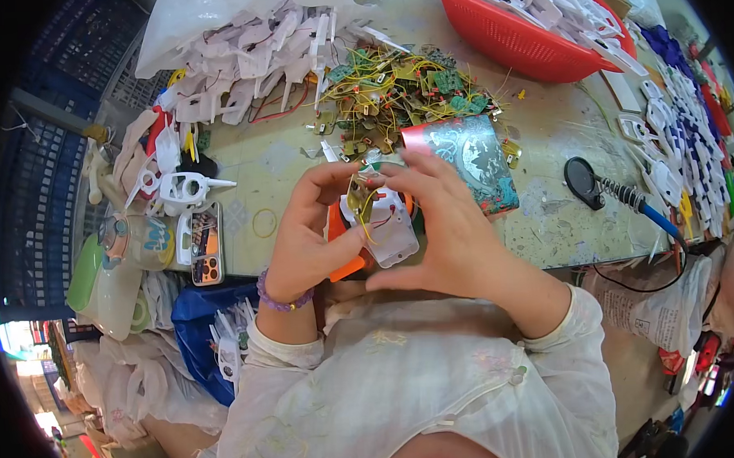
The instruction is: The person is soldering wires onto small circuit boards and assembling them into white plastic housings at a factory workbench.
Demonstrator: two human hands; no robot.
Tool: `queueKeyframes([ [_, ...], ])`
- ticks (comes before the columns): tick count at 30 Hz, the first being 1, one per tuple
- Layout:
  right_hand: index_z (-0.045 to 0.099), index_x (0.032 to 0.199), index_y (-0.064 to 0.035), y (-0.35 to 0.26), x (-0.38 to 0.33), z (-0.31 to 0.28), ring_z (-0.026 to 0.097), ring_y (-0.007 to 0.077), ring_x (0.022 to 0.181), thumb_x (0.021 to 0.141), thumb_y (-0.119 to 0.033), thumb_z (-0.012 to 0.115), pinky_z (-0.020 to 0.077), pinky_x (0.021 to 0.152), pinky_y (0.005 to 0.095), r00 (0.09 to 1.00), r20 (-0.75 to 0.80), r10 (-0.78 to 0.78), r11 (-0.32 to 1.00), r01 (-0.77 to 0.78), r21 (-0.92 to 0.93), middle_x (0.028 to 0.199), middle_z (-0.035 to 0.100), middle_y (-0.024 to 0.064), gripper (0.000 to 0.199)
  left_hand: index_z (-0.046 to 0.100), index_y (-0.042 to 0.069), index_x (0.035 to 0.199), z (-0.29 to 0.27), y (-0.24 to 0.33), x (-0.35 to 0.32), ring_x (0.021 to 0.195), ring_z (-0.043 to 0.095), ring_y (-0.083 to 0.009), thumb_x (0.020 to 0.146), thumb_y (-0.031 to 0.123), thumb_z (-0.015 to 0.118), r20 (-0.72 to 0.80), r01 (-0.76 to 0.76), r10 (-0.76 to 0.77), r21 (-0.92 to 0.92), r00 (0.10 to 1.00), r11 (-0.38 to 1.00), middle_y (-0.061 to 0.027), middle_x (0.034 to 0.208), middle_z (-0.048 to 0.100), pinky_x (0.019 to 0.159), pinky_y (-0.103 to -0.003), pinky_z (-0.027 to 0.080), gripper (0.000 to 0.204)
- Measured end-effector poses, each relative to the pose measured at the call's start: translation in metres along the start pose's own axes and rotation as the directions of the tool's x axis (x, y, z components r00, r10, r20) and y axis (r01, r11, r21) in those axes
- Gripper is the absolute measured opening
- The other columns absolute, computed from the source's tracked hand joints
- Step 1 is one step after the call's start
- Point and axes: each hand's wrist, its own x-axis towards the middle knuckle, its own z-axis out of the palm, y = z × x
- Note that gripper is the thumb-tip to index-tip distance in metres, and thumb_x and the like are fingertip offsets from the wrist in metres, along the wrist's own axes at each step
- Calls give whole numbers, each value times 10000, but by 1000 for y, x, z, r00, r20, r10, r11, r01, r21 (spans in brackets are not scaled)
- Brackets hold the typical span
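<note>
Just above the table's near edge, my left hand (306, 232) pinches a small circuit board (356, 198) with a yellow wire hanging from it. The board lies over a white plastic housing (394, 238) that has thin red wires inside. My right hand (453, 233) curves round the housing from the right. Its fingertips are at the top beside the board, and its thumb stretches along the bottom. Orange plastic (348, 267) shows beneath and beside the housing, partly hidden by my left hand. A pink and teal printed box (471, 163) stands just beyond my right hand.
A heap of wired circuit boards (402, 88) lies ahead, with white plastic shells (245, 62) to its left. A red basket (531, 42) of white parts is at the far right. A soldering iron (657, 216) rests in its holder at right. A phone (206, 244) lies at left.
</note>
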Motion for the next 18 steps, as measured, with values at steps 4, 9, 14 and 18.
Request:
queueKeyframes([
  [4,586,1029,-95,11,2,2,591,254,954,695,-112,748,364,1001,515,998,-55,-25,994,19,-103,953,638,54,372,415,28,1265,3,2,2,1148,515,-189,738,-4,638,-73,-24,22,-14,997,1000,-107,1187,559,1018,-345,370,573],
  [9,673,855,-88,12,4,-10,613,228,840,732,-42,708,463,838,403,997,-68,-47,998,49,40,826,663,32,136,432,28,1214,0,0,2,1112,534,-193,728,-12,658,-115,-62,66,40,991,997,-107,1140,577,996,-344,390,537],
  [14,692,892,-78,15,12,-12,611,234,810,727,-11,707,466,745,359,994,-83,-66,998,65,-19,819,667,44,179,403,23,1270,2,-4,4,1163,524,-275,686,64,753,-230,-4,140,507,963,862,-137,1188,573,1017,-375,371,682],
  [18,684,869,-81,11,23,-2,598,242,813,698,-31,732,446,772,362,987,-70,-141,980,129,-154,833,665,32,185,577,96,1207,12,24,12,1141,552,-281,695,107,751,27,-194,383,893,923,406,-93,1143,620,1030,-466,340,541],
])
